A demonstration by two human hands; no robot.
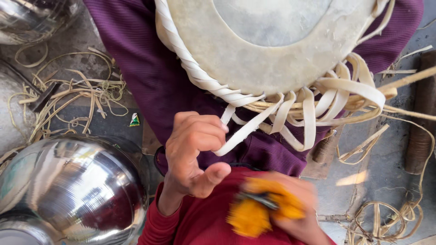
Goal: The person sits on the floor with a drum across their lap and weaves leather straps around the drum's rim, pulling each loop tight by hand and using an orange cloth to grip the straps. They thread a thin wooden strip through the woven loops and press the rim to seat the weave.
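Nearest, the right hand (290,213) is smeared by motion blur; its fingers seem wrapped around a yellow-orange tool (254,213) with a dark middle, its shape unreadable. Just beyond, the left hand (195,154), red sleeve at the wrist, has its fingers curled tight, pinching a flat pale hide strap (254,127), thumb jutting out. The strap runs up to the drum (272,45), whose pale skin and twisted rim braid are cut off at the top edge. Shiny steel bowls (77,190) sit left.

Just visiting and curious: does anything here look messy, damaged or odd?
Pale strap offcuts lie tangled on the ground beside the shiny metal bowl, and more at lower right. The drum skin looks whole. The right hand is too blurred to judge.
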